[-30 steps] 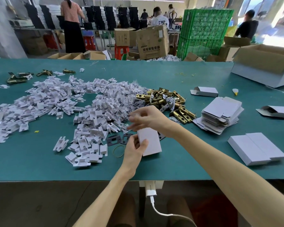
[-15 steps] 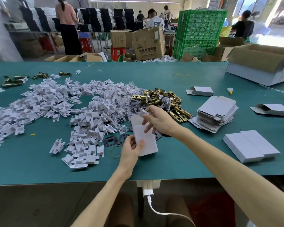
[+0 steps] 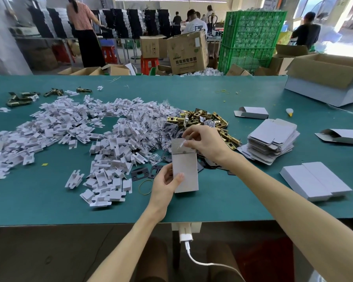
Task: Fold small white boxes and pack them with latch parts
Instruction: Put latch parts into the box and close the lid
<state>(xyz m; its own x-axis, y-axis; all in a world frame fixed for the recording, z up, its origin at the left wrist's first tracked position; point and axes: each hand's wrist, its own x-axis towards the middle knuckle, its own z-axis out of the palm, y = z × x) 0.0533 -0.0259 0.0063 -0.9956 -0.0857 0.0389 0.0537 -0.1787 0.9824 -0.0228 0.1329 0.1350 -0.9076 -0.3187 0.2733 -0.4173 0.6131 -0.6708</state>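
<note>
My left hand grips the lower left of a small white box, held upright over the green table. The box's top flap is open. My right hand pinches a small clear packet at the open mouth of the box. Just behind lies a pile of brass latch parts. Black strike plates lie beside my left hand.
A wide heap of white cardboard inserts covers the left of the table. A stack of flat box blanks and two closed white boxes lie right. Opened boxes and a large carton sit farther back right. People work beyond the table.
My right hand picked a small clear packet from the pile and brought it to the open top of the box. The box rose more upright in my left hand.
</note>
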